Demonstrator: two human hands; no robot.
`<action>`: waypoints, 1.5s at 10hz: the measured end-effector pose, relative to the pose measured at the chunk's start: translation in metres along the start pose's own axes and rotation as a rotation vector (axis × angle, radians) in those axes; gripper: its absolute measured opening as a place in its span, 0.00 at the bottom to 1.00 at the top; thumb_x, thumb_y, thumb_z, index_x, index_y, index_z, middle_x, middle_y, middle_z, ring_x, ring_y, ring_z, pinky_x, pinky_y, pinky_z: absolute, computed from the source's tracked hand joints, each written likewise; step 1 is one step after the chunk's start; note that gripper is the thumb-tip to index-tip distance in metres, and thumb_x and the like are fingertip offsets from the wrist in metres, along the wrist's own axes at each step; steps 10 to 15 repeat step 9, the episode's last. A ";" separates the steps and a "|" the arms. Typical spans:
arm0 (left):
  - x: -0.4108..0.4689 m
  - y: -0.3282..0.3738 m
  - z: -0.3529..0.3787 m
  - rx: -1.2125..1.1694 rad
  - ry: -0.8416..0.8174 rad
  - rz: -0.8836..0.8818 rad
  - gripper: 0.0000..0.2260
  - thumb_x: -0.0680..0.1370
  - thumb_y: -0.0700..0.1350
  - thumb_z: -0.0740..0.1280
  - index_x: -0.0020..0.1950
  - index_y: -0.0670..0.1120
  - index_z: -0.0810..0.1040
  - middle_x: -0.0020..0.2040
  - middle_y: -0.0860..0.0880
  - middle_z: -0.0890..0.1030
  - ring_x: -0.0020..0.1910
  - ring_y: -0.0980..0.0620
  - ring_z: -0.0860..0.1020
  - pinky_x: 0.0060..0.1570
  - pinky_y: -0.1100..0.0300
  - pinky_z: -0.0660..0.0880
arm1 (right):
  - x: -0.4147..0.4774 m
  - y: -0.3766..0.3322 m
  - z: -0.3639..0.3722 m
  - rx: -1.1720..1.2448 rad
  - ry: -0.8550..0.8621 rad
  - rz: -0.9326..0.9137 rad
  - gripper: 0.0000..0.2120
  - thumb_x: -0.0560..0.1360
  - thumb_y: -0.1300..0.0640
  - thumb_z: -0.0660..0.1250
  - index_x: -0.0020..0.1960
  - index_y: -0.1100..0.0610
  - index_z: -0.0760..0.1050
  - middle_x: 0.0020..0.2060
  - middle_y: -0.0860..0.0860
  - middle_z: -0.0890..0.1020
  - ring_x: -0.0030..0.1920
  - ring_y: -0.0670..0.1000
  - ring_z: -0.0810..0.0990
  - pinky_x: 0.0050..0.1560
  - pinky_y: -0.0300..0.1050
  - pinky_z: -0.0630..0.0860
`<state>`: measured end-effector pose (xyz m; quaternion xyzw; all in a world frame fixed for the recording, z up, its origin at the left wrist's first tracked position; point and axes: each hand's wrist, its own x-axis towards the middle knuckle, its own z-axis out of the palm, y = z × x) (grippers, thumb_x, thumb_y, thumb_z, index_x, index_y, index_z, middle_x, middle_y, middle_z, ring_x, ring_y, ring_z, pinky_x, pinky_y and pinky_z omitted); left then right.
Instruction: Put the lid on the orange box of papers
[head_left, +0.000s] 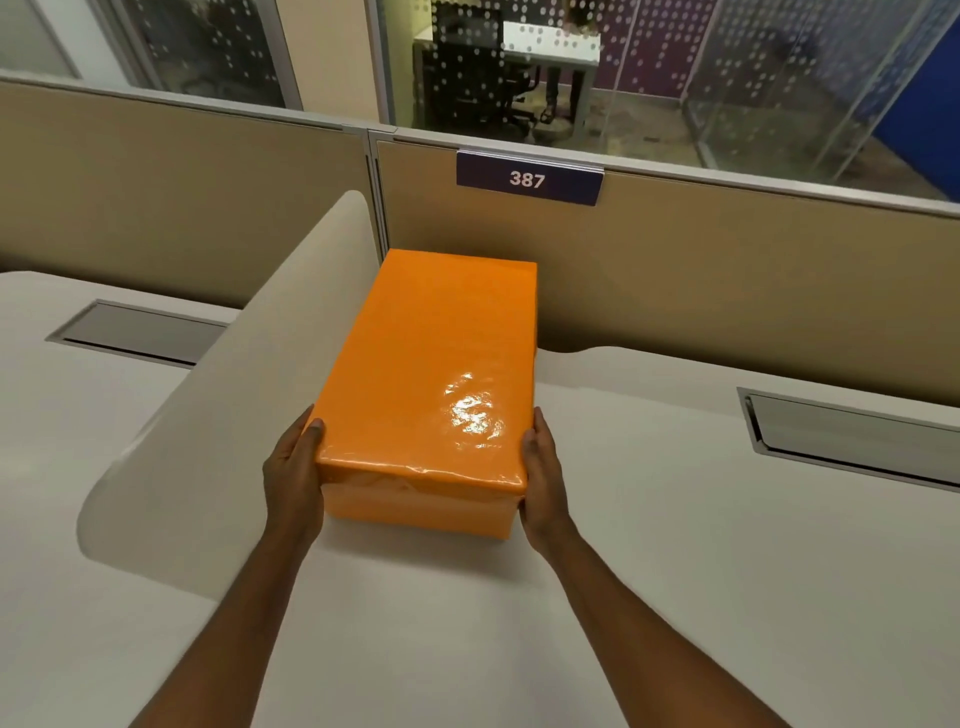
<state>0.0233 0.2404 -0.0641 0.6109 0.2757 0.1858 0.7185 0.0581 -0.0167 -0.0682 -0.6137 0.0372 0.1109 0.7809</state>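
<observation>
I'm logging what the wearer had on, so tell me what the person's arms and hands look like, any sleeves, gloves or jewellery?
Both forearms are bare as far as the picture shows, with no sleeves in view. The left hand and right hand wear no gloves, and no rings, watch or wristbands are visible. Nothing is marked or attached on either arm.

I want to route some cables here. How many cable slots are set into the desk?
2. One cable slot lies left of the curved divider; the other cable slot lies at the right, beyond the orange box. More may lie outside the view.
</observation>
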 end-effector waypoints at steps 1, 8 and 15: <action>0.012 0.002 -0.002 0.028 0.023 0.026 0.17 0.79 0.49 0.63 0.67 0.49 0.75 0.57 0.52 0.79 0.52 0.55 0.78 0.47 0.59 0.75 | 0.005 0.005 0.010 -0.020 0.019 0.007 0.29 0.74 0.38 0.55 0.74 0.41 0.53 0.71 0.48 0.66 0.66 0.54 0.72 0.60 0.57 0.76; -0.028 0.021 0.040 0.329 0.587 0.083 0.22 0.80 0.53 0.55 0.60 0.35 0.75 0.59 0.34 0.77 0.60 0.37 0.75 0.58 0.48 0.70 | 0.015 -0.038 0.054 -0.498 0.129 0.144 0.32 0.78 0.41 0.51 0.75 0.51 0.42 0.72 0.57 0.65 0.67 0.60 0.70 0.62 0.54 0.72; -0.064 0.009 0.053 0.339 0.481 0.206 0.19 0.80 0.48 0.59 0.59 0.33 0.74 0.58 0.32 0.77 0.60 0.35 0.73 0.58 0.49 0.68 | 0.009 -0.037 0.041 -0.494 0.182 0.101 0.32 0.77 0.39 0.51 0.75 0.51 0.45 0.71 0.58 0.66 0.67 0.60 0.70 0.62 0.54 0.72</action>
